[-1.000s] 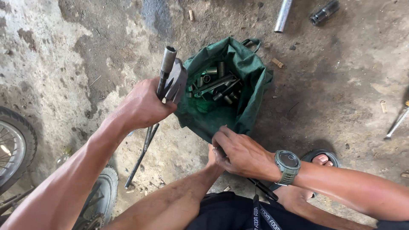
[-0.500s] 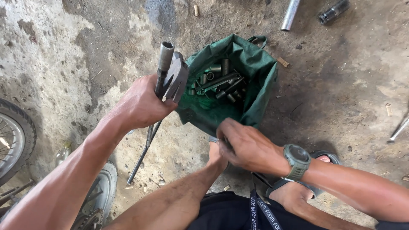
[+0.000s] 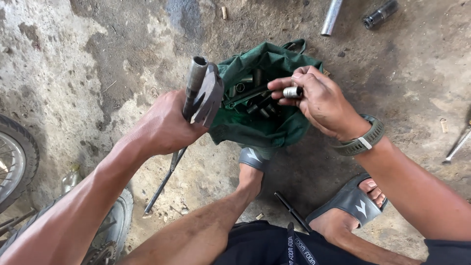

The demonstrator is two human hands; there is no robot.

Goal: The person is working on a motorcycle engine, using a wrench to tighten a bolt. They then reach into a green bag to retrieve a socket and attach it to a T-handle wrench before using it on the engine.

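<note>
The right hand (image 3: 319, 100) had just come up from the near edge of the green bag (image 3: 265, 127), where it had been a moment before, and now it was over the open top with a small shiny socket (image 3: 293, 92) pinched in its fingers. It looked like the person had picked that piece out from the dark sockets and bars lying inside the bag, right under the hand. The left hand (image 3: 164, 127) had hardly moved. It was closed tight around a metal pipe tool (image 3: 196, 86) and a thin rod (image 3: 162, 184) that ran down to the ground, just left of the bag. The floor (image 3: 98, 59) was rough, dirty concrete with dark oily spots. Past the right hand lay a silver tube (image 3: 331, 17) and a dark cylinder (image 3: 380, 13). Left of the left arm was part of a wheel (image 3: 12, 162). The person sat low, with feet in grey sandals (image 3: 351, 201) near the bag.
</note>
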